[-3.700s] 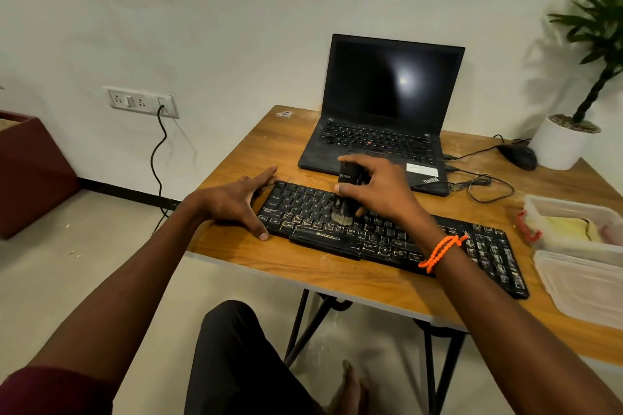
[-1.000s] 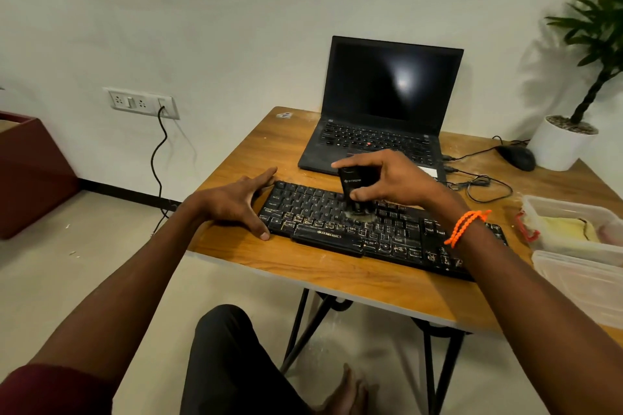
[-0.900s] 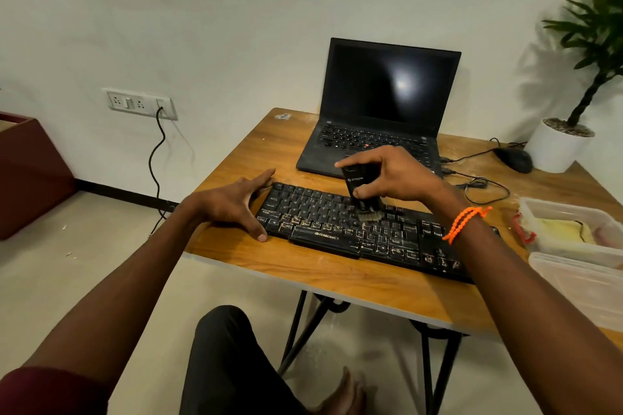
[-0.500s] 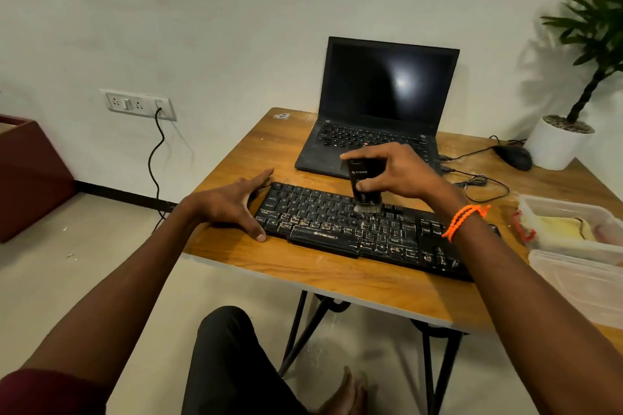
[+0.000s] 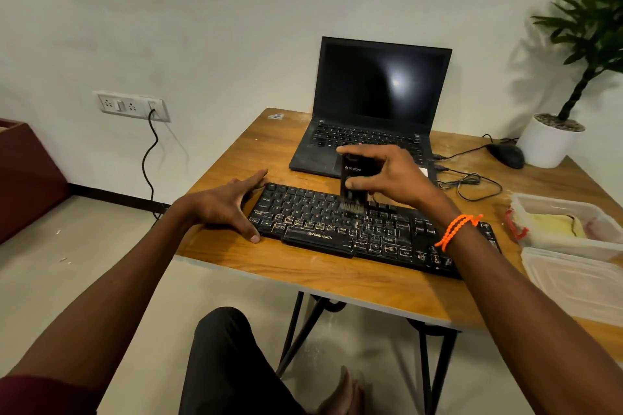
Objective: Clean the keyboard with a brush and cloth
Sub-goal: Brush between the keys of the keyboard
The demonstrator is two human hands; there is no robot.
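Note:
A black dusty keyboard [image 5: 323, 226] lies across the front of the wooden table [image 5: 323, 276]. My right hand [image 5: 387, 175] grips a black brush [image 5: 352, 185] upright, its pale bristles touching the upper middle keys. My left hand [image 5: 229, 205] rests with fingers spread against the keyboard's left end, thumb at the front corner, forefinger along the back corner. A yellow cloth [image 5: 556, 226] lies in a clear plastic container [image 5: 573, 209] at the right edge.
An open black laptop [image 5: 367, 111] stands behind the keyboard. A black mouse [image 5: 507, 155] and cables [image 5: 472, 182] lie to its right, beside a white plant pot [image 5: 546, 145]. A clear lid [image 5: 576, 283] lies at the front right. My knee [image 5: 229, 347] is below the table.
My right hand has swept the brush from the keyboard's centre-left rightward over several seconds, then tilted it upright over the upper middle rows. The left hand has stayed put.

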